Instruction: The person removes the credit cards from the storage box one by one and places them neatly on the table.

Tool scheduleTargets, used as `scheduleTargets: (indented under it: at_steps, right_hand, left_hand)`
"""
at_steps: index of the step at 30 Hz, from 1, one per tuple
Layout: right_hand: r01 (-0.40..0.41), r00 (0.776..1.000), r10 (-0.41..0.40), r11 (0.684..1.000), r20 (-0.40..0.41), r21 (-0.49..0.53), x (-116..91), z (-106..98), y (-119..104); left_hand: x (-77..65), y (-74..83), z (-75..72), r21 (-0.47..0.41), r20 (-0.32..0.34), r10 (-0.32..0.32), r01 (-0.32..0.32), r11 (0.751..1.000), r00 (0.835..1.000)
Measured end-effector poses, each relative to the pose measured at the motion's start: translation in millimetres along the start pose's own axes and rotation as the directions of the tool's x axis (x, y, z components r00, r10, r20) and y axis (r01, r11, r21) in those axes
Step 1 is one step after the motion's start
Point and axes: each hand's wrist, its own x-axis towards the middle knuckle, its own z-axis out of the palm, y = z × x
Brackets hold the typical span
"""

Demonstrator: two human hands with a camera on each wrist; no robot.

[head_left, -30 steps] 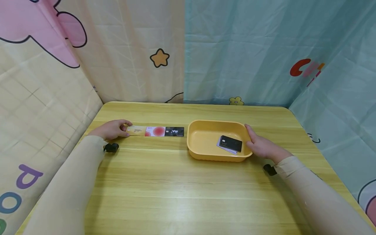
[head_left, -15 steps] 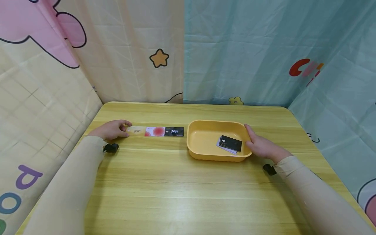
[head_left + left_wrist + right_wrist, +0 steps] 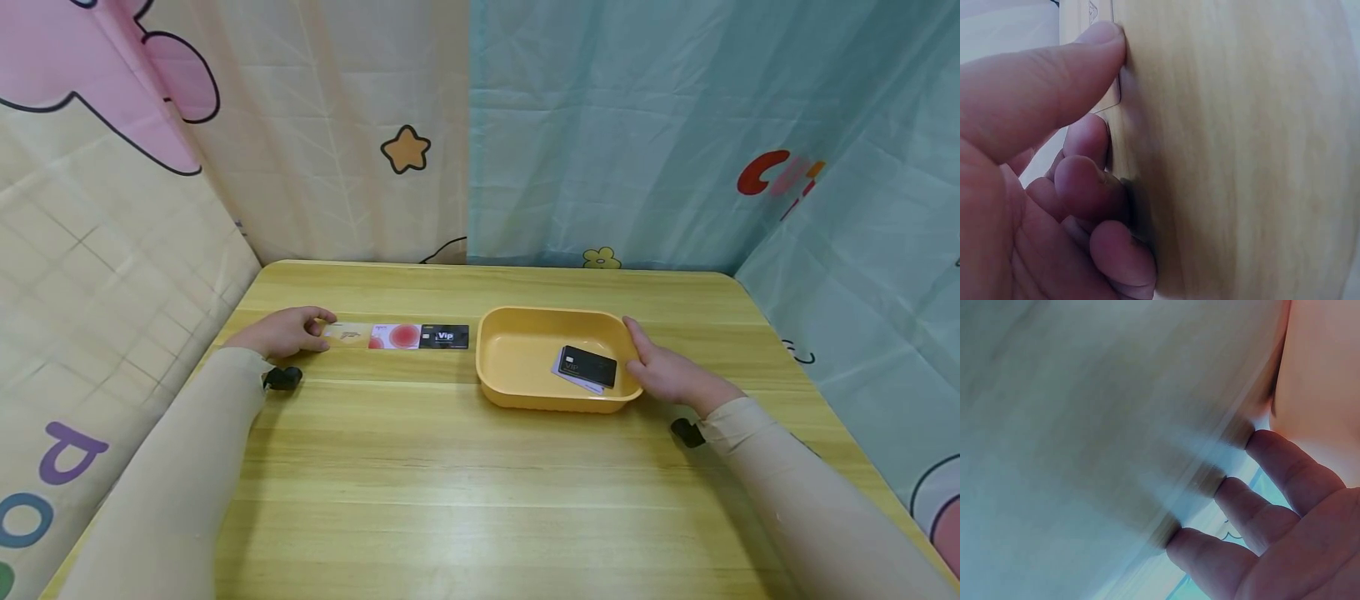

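A row of three cards lies flat on the wooden table [image 3: 465, 500]: a yellow card [image 3: 348, 335], a white card with red circles [image 3: 395, 337] and a black VIP card [image 3: 445, 337]. My left hand [image 3: 288, 331] holds the yellow card's left end between thumb and forefinger; its other fingertips rest on the table. Right of the row stands a yellow plastic basin [image 3: 517, 312] with a black VIP card [image 3: 587, 367] over a pale card [image 3: 577, 383] inside. My right hand [image 3: 667, 371] grips the basin's right rim, with three fingertips down on the table beside it.
Printed curtains [image 3: 600, 125] hang behind the table and along both sides. A small black device [image 3: 283, 378] is strapped at the left wrist, and another black device [image 3: 687, 432] at the right.
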Motion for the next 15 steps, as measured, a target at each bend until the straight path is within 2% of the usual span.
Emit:
scheduleTargets:
  at_steps: [8, 15]
  right_hand:
    - [-0.017, 1.0, 0.017, 1.0, 0.0, 0.013, 1.1, 1.7, 1.4]
    - [-0.016, 1.0, 0.016, 1.0, 0.005, 0.027, 1.4, 2.3, 1.0]
  left_hand:
    - [-0.9, 1.3, 0.4, -0.025, 0.014, -0.013, 0.014, 1.0, 1.0]
    - [-1.2, 1.0, 0.7, -0.009, 0.009, -0.003, 0.003, 1.0, 1.0]
